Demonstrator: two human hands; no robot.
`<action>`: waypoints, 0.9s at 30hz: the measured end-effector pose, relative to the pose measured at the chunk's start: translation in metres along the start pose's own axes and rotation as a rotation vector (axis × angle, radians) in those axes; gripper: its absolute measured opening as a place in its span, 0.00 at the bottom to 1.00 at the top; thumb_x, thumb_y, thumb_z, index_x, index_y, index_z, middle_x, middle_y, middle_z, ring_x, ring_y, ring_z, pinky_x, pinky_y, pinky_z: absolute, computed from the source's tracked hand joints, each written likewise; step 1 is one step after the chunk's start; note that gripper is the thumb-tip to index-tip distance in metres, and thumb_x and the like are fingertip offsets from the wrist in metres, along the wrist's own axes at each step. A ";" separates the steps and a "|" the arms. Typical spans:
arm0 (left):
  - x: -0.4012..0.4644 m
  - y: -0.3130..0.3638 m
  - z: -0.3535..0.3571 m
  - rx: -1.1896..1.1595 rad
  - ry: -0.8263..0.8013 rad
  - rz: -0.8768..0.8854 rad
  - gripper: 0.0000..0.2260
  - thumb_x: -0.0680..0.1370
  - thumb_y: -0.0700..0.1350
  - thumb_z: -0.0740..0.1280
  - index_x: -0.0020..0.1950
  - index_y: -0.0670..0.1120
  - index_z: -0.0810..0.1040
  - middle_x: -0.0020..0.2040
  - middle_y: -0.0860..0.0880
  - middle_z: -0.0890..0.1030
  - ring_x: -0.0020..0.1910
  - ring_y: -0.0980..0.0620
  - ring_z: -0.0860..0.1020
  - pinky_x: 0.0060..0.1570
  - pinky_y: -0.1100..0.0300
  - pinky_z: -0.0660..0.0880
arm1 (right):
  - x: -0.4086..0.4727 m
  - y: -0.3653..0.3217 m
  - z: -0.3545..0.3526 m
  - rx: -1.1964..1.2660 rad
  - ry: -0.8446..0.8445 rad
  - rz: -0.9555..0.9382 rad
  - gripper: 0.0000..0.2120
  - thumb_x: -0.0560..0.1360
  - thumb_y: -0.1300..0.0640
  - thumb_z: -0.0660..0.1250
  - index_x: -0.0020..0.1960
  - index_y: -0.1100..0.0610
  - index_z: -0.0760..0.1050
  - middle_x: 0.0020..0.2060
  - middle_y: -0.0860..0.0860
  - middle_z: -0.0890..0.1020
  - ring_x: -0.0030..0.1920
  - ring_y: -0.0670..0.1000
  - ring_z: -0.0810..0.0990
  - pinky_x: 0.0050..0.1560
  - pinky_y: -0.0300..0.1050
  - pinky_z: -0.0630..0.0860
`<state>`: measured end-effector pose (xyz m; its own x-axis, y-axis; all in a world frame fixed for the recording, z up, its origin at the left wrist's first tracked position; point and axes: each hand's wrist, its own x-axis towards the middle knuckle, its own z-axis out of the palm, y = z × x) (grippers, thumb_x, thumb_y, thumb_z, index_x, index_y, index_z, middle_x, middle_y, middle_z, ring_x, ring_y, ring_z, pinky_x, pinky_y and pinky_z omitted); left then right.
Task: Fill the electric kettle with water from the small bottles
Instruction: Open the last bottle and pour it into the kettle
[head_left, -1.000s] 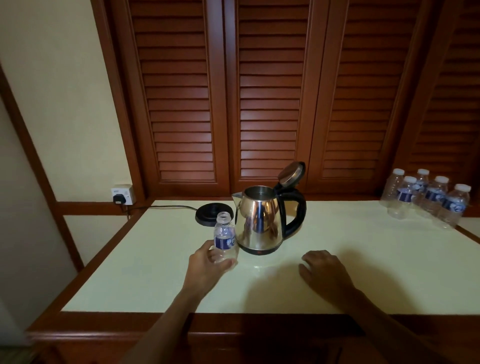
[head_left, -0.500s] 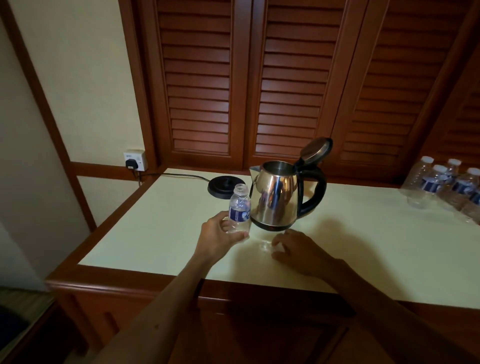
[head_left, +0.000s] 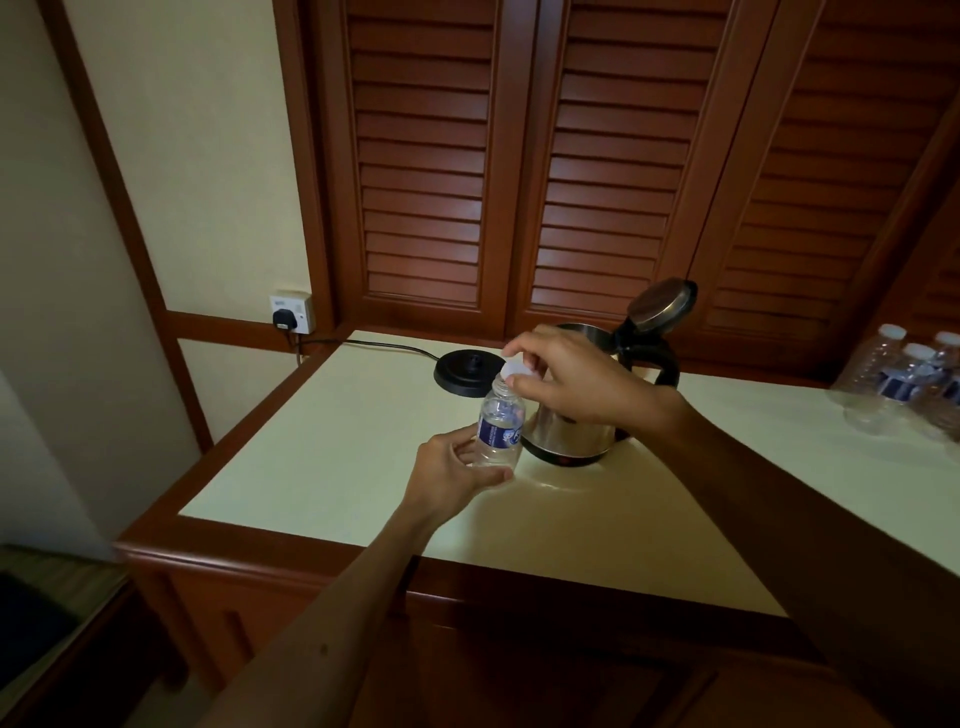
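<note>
1. The small bottle stands upright on the pale counter, just beside the kettle at the kettle's 9 o'clock.
2. The left hand grips the lower half of the bottle; its fingers and thumb are curled round the clear body below the blue label.
3. The right hand is over the bottle's mouth, and its fingers and thumb pinch the white cap, which sits tilted at the neck. Whether the cap is free of the thread cannot be told.
4. The steel kettle rests on the counter behind the right hand, its lid hinged up and open, its black handle toward 3 o'clock.
5. The round black base lies at the kettle's 10 o'clock, apart from it, with a cord running to the wall plug.
6. More capped bottles are grouped at the counter's 3 o'clock edge, well apart from the kettle.
</note>
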<state>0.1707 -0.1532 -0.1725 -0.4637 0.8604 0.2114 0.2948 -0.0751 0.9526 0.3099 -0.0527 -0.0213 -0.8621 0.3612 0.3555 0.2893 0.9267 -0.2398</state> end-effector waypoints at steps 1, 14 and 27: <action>0.000 0.000 -0.001 0.003 -0.003 -0.001 0.20 0.65 0.40 0.81 0.55 0.50 0.84 0.46 0.52 0.87 0.46 0.53 0.85 0.55 0.51 0.81 | 0.004 0.001 0.000 -0.029 -0.056 -0.016 0.17 0.76 0.51 0.65 0.64 0.53 0.74 0.47 0.48 0.74 0.47 0.48 0.74 0.50 0.49 0.74; 0.002 -0.003 -0.001 0.007 -0.028 -0.004 0.18 0.67 0.42 0.80 0.55 0.50 0.84 0.47 0.53 0.87 0.47 0.54 0.85 0.55 0.53 0.81 | 0.031 -0.010 -0.003 -0.294 -0.350 -0.132 0.08 0.77 0.61 0.61 0.53 0.56 0.77 0.47 0.52 0.72 0.49 0.52 0.73 0.49 0.54 0.73; 0.002 -0.003 -0.001 0.048 -0.024 0.013 0.18 0.68 0.43 0.79 0.57 0.51 0.82 0.47 0.54 0.86 0.47 0.55 0.84 0.53 0.57 0.80 | 0.037 -0.024 -0.007 -0.318 -0.323 0.028 0.19 0.76 0.40 0.63 0.45 0.58 0.74 0.35 0.48 0.73 0.39 0.52 0.75 0.38 0.47 0.72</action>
<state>0.1683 -0.1519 -0.1749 -0.4392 0.8715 0.2182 0.3413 -0.0628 0.9379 0.2742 -0.0610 0.0034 -0.9229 0.3828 0.0403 0.3847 0.9210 0.0620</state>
